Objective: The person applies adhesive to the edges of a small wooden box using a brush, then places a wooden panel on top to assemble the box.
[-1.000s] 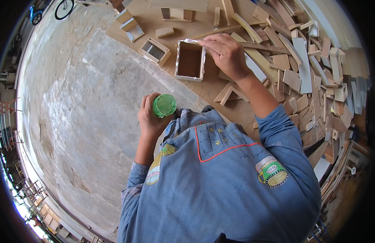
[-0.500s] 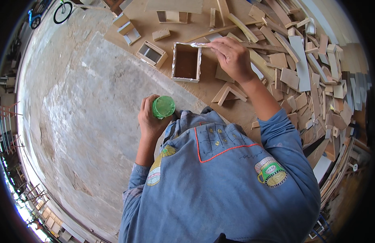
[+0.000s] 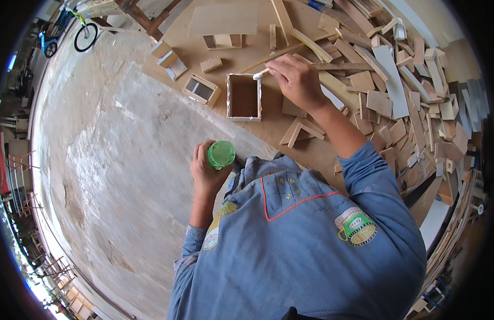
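Observation:
A small open wooden box (image 3: 229, 99) rests on the brown board, its upper rim coated with white glue. In my right hand (image 3: 296, 84) is a thin stick or brush (image 3: 260, 74), pinched between the fingers. Its end is thick with white glue and lies at the box's far right corner. My left hand (image 3: 202, 168) is wrapped round a green container (image 3: 221, 154), held over the concrete near my body. The container's contents are not clear.
Beside the box sit a smaller wooden box (image 3: 202, 89) and a wood block (image 3: 211, 65). Nearer me lies an angled wooden piece (image 3: 301, 131). Scrap wood (image 3: 383, 102) is heaped on the right. Concrete floor (image 3: 108, 160) spreads to the left; a small bicycle wheel (image 3: 86, 37) stands far left.
The stick was lying along the far rim; now it slants, its glued end at the far right corner. My right hand has shifted slightly. The left still grips the green container.

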`<state>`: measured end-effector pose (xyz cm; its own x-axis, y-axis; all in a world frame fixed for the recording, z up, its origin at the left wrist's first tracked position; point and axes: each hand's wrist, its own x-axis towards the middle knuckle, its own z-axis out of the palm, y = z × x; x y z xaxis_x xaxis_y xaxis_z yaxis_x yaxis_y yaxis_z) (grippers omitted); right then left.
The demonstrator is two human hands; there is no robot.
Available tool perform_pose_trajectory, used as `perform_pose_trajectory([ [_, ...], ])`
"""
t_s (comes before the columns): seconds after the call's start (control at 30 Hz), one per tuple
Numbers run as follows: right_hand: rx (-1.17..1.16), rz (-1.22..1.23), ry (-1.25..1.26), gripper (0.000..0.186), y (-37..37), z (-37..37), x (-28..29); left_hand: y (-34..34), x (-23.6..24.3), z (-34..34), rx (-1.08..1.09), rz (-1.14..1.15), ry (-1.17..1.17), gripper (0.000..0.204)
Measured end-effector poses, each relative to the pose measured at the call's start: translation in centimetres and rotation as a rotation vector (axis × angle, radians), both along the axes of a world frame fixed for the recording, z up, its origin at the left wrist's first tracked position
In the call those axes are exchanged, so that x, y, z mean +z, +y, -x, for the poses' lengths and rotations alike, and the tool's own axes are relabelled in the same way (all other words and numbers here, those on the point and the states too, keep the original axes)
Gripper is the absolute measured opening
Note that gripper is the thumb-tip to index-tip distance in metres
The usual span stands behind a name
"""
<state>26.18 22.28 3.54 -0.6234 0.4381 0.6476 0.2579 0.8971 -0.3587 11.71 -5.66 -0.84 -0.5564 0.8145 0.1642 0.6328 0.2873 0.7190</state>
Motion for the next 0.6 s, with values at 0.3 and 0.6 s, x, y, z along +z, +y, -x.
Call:
perform_pose_trajectory([
  [0.3,-0.005,-0.031,0.057,0.011,0.8,0.9,0.0,0.1,0.3,-0.6,-0.001,0.010,0.017,0.056],
  [0.6,0.011,-0.015,0.030,0.012,0.7,1.0,0.4,0.5,0.3,-0.9,-0.013,0.012,0.025,0.056],
])
